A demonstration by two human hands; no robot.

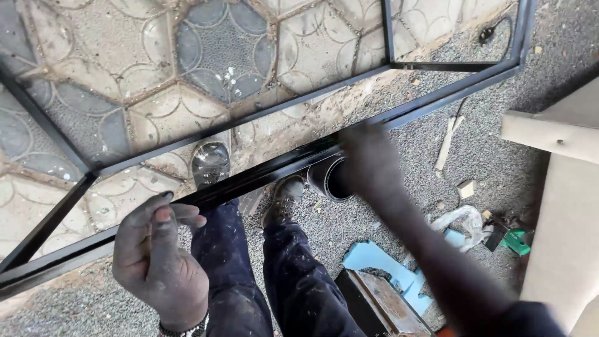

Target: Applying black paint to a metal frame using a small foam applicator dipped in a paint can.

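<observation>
Black-painted rectangular steel frame (268,163) of welded square tubing lies tilted across our view, its near rail running from the lower left up to the far right, above a floor of patterned hexagonal paving tiles (218,43) and grey gravel (493,156). Our left hand (159,256) hovers just beside the near rail at the lower left, its fingers (178,215) loosely curled and slightly apart, pinching nothing. Our right hand (369,159) reaches to the same rail near the middle; it is blurred, so we cannot tell whether its fingers grip anything. Just below that hand a round black tin (329,178) sits against the rail. Our dusty boots (211,162) and dark blue trousers (293,281) stand under the frame. Near right lie a light blue sheet scrap (374,259) and a rusty metal box (384,306).
</observation>
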